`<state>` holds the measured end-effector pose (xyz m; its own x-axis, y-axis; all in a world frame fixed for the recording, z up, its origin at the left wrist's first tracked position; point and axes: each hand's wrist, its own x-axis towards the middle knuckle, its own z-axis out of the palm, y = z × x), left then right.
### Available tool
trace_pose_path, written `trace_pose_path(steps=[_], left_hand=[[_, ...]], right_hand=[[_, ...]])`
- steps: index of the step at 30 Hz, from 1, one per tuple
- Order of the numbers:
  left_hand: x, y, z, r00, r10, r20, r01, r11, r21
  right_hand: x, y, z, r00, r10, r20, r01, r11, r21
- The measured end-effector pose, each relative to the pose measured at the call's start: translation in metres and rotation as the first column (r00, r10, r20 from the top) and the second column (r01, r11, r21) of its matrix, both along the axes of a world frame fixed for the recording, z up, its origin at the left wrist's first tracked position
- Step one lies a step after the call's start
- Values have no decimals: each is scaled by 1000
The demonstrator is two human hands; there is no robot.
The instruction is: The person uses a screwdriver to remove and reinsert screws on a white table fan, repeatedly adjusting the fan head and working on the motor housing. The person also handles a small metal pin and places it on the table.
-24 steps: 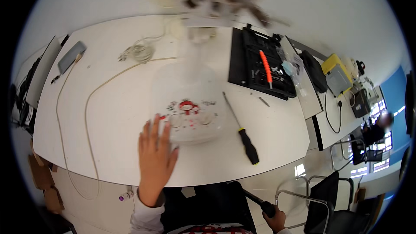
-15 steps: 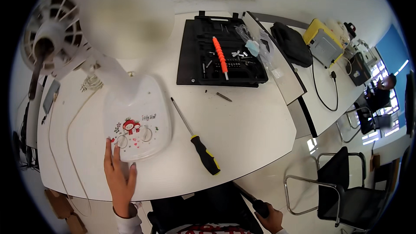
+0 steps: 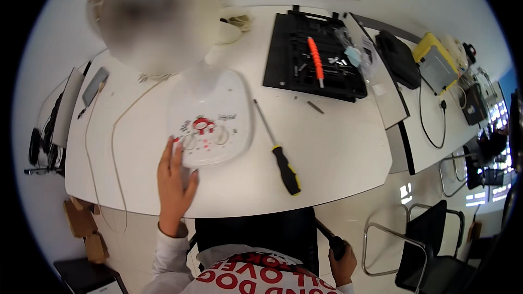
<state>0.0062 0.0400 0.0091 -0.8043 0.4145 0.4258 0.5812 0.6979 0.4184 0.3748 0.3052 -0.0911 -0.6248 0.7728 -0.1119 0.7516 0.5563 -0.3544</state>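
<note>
White fan base (image 3: 212, 115), left fingers (image 3: 175, 164) loosely spread at its near-left edge, right fingers (image 3: 347, 261) curled around black handle (image 3: 336, 246).

Fan head (image 3: 97, 1) now mostly behind a round blur (image 3: 158, 19), shaft hidden, more printed shirt (image 3: 256, 277) showing

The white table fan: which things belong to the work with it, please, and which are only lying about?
Probably in the work:
- white table fan, left hand at its base
- black-and-yellow screwdriver beside it
- open black tool case

Probably just lying about:
- yellow-and-grey case
- black bag
- metal-armed chair
</note>
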Motion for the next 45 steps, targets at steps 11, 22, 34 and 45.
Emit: trace_pose_path(steps=[11, 22, 34, 45], left_hand=[[1, -16, -6, 999, 12, -49, -12, 1000, 4], [-1, -26, -4, 997, -1, -77, 8, 995, 96], [43, -34, -1, 989, 65, -135, -68, 998, -17], [55, -32, 6, 982, 97, -161, -80, 991, 104]], right_hand=[[-239, -47, 100, 706, 533, -465, -451, 846, 285], [-235, -45, 87, 611, 37, -791, -286, 942, -177], [-183, -47, 125, 302, -160, -940, -454, 843, -289], [-165, -39, 116, 337, -152, -929, -548, 771, -324]])
